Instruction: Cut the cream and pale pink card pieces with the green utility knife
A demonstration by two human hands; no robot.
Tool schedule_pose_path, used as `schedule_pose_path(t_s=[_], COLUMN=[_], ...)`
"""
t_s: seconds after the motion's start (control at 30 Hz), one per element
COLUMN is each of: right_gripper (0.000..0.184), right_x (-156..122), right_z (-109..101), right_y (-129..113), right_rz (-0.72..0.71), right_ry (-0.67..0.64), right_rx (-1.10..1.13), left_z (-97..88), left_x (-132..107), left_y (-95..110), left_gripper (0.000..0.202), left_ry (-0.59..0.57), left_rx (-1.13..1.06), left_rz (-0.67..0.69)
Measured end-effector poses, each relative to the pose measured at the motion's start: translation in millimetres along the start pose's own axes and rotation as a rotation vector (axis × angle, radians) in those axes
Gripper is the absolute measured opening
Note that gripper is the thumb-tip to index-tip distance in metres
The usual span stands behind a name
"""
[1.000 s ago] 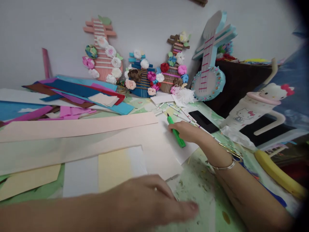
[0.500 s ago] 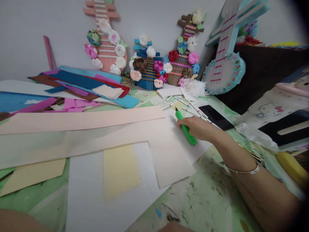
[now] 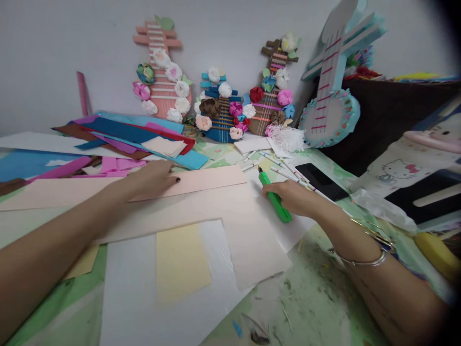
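In my right hand (image 3: 284, 196) is a green box cutter (image 3: 275, 198), its dark tip pointing up and away from me. The hand is closed around its body, above the right end of the papers. My left hand (image 3: 154, 179) reaches across a long pale pink paper strip (image 3: 212, 180), fingers stretched out to the right. It lies on or just over the strip; contact is hard to tell. Beneath are a wide cream paper sheet (image 3: 248, 226), a white sheet (image 3: 137, 298) and a pale yellow paper piece (image 3: 182, 264).
Coloured paper strips (image 3: 122, 132) pile up at the back left. Paper-flower-covered model instruments (image 3: 219, 108) lean on the wall. A black phone (image 3: 320, 181), thin white sticks (image 3: 281, 158) and a printed white bag (image 3: 399, 166) lie right. Scraps litter the green tablecloth (image 3: 306, 298).
My left arm has come in from the lower left, and its hand is now at the pink strip. My right hand keeps the box cutter in nearly the same place. The view has tilted slightly.
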State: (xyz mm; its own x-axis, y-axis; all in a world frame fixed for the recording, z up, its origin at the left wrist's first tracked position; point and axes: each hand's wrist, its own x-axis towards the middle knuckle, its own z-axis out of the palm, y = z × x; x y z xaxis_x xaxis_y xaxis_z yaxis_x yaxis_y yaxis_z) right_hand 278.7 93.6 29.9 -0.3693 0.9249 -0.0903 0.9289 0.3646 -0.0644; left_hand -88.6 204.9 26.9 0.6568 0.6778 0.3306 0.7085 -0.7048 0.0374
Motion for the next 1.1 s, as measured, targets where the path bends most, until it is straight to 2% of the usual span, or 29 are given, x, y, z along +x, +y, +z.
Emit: schedule_pose_path(t_s=[0.1, 0.23, 0.3, 0.5, 0.73, 0.83, 0.93, 1.03, 1.1], right_gripper=[0.072, 0.082, 0.081, 0.080, 0.066, 0.059, 0.053, 0.045, 0.041], right_x=[1.2, 3.8, 4.2, 5.2, -5.1, -15.8, -23.6, -27.2, -28.9], right_z=[5.6, 9.8, 9.8, 9.6, 2.8, 5.0, 11.8, 17.4, 18.6], right_y=[2.6, 5.6, 7.3, 12.4, 10.4, 12.6, 13.3, 8.8, 3.6], right_rz=[-0.003, -0.018, -0.020, -0.060, 0.024, 0.031, 0.014, 0.040, 0.038], right_ry=[0.050, 0.063, 0.059, 0.116, 0.115, 0.141, 0.200, 0.280, 0.310], right_rx=[0.017, 0.008, 0.017, 0.131, 0.191, 0.360, 0.484, 0.462, 0.418], left_z=[8.2, 5.3, 5.3, 10.5, 4.2, -1.9, -7.7, -8.4, -5.1], left_x=[-18.2, -25.6, -23.1, -14.5, 7.0, 9.4, 9.8, 13.3, 14.5], left_y=[-26.7, -39.2, -44.9, -60.3, -67.2, -61.1, -43.2, -11.9, 17.3], left_gripper=[0.048, 0.057, 0.059, 0.051, 0.033, 0.028, 0.022, 0.022, 0.022], left_ry=[-0.114, -0.220, -0.202, -0.020, -0.005, 0.006, 0.056, 0.087, 0.074], left_rx=[-0.001, -0.048, -0.038, 0.082, 0.142, 0.152, 0.150, 0.112, 0.052], left_rz=[-0.051, -0.048, -0.070, -0.159, -0.142, -0.148, -0.151, -0.104, -0.033])
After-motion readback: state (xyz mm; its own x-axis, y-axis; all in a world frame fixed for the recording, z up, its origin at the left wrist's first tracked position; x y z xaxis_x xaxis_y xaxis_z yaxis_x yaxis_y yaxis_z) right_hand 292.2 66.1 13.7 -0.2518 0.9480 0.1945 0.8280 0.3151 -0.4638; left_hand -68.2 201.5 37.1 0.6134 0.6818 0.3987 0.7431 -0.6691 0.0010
